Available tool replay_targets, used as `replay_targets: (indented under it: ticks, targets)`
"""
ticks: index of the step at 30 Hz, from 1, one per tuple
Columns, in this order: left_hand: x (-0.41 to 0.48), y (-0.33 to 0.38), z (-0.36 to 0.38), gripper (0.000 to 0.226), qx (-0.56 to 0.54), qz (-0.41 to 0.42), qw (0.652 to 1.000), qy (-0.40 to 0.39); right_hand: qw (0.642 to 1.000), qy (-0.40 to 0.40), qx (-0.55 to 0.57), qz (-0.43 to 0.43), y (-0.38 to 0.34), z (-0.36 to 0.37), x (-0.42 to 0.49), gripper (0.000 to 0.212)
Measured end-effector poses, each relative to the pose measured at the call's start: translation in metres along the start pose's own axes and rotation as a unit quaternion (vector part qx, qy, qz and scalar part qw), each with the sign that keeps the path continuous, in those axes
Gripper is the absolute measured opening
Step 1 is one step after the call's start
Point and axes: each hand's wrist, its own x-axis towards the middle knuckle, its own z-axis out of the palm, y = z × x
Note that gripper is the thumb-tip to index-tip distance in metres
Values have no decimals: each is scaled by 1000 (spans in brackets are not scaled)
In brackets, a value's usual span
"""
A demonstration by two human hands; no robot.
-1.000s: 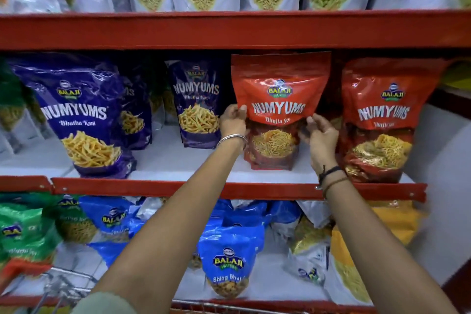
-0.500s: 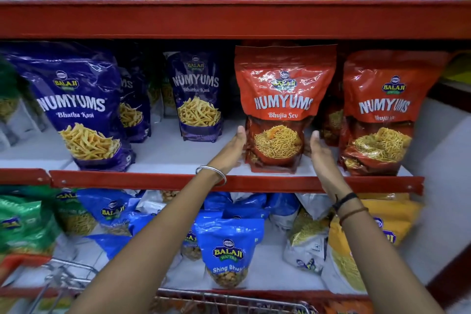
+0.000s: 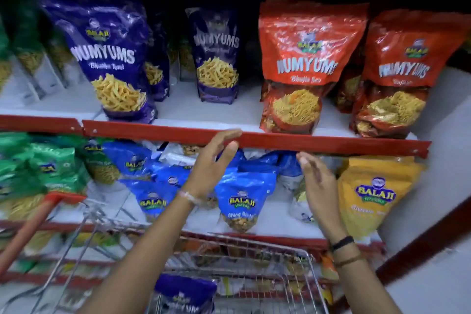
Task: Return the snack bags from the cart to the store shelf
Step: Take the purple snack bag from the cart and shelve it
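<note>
A red Numyums bag (image 3: 303, 64) stands upright on the middle shelf (image 3: 178, 132), next to a second red bag (image 3: 400, 71). My left hand (image 3: 211, 163) is open in the air just below the shelf's red front edge, holding nothing. My right hand (image 3: 316, 181) is also open, lower and to the right, in front of the blue bags. At the bottom, a purple Numyums bag (image 3: 186, 296) lies in the wire cart (image 3: 254, 262).
Purple Numyums bags (image 3: 109, 56) fill the left of the middle shelf. Blue bags (image 3: 242, 199), green bags (image 3: 51, 166) and a yellow bag (image 3: 374, 194) crowd the lower shelf. The cart's red handle (image 3: 28, 232) angles up at left. A white wall stands at right.
Both hands let go of the red Numyums bag, which now stands on the shelf, and drew back down and toward me. The view tilted down, bringing the cart into sight.
</note>
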Motion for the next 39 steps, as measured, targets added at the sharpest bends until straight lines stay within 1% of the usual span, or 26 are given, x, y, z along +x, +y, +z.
replay_targets:
  ticks: [2, 4, 6, 9, 11, 13, 15, 16, 18, 20, 21, 22, 24, 25, 28, 29, 30, 31, 32, 33, 34, 35, 36, 37, 38, 39]
  targets:
    - [-53, -27, -24, 40, -19, -38, 999, 9, 998, -52, 10, 46, 29, 16, -44, 19]
    - [-102, -68, -46, 35, -33, -114, 992, 43, 988, -119, -19, 100, 60, 34, -89, 15]
    - [-148, -115, -62, 34, -42, -193, 977, 82, 966, -200, -64, 151, 89, 52, -129, 13]
    - [-206, -179, -79, 53, -51, -303, 946, 103, 906, -326, -123, 240, 126, 78, -181, 33]
    - [-231, -212, -81, 65, -55, -376, 917, 119, 876, -360, -155, 280, 151, 95, -205, 50]
    - [-247, -238, -77, 70, -100, -433, 881, 164, 857, -380, -159, 310, 171, 114, -221, 63]
    - [-256, -265, -72, 72, -160, -459, 851, 201, 847, -384, -141, 339, 188, 134, -229, 70]
    - [-260, -277, -68, 74, -165, -479, 839, 200, 845, -384, -136, 346, 196, 144, -231, 72]
    - [-269, -307, -62, 81, -145, -512, 829, 173, 847, -380, -132, 347, 215, 163, -234, 67]
    - [-273, -330, -55, 80, -136, -546, 815, 137, 853, -359, -130, 357, 232, 179, -234, 58]
    - [-274, -338, -53, 76, -125, -560, 810, 122, 856, -340, -132, 366, 241, 185, -234, 54]
    - [-276, -349, -50, 69, -91, -568, 811, 110, 859, -321, -136, 374, 248, 189, -235, 49]
    - [-277, -365, -46, 44, -70, -572, 808, 118, 866, -290, -146, 379, 262, 195, -239, 41]
    - [-276, -371, -44, 39, -102, -581, 795, 139, 870, -277, -152, 379, 269, 198, -241, 37]
    - [-270, -370, -39, 22, -108, -623, 766, 116, 875, -248, -183, 373, 281, 201, -245, 31]
    - [-269, -369, -38, 23, -136, -633, 754, 115, 877, -239, -195, 369, 286, 201, -245, 31]
    - [-269, -369, -38, 27, -141, -630, 756, 109, 879, -233, -210, 360, 287, 201, -244, 30]
    - [-268, -371, -37, 25, -135, -621, 763, 120, 881, -230, -223, 350, 291, 200, -244, 29]
    - [-267, -371, -37, 18, -113, -606, 777, 128, 882, -231, -235, 337, 291, 199, -242, 28]
    - [-264, -369, -37, 14, -112, -596, 781, 147, 883, -232, -241, 330, 294, 198, -242, 27]
    - [-264, -370, -39, 21, -113, -579, 791, 160, 882, -236, -237, 331, 291, 197, -241, 25]
    - [-262, -365, -40, 36, -104, -577, 793, 167, 885, -236, -218, 336, 288, 195, -240, 24]
    - [-259, -358, -42, 47, -103, -578, 796, 148, 886, -238, -205, 342, 281, 192, -236, 24]
    - [-257, -350, -42, 49, -131, -590, 785, 132, 889, -236, -187, 344, 278, 188, -234, 23]
    - [-253, -337, -42, 43, -152, -603, 775, 113, 891, -241, -174, 344, 267, 183, -230, 21]
    - [-249, -321, -42, 37, -183, -614, 759, 116, 897, -243, -139, 343, 258, 178, -227, 18]
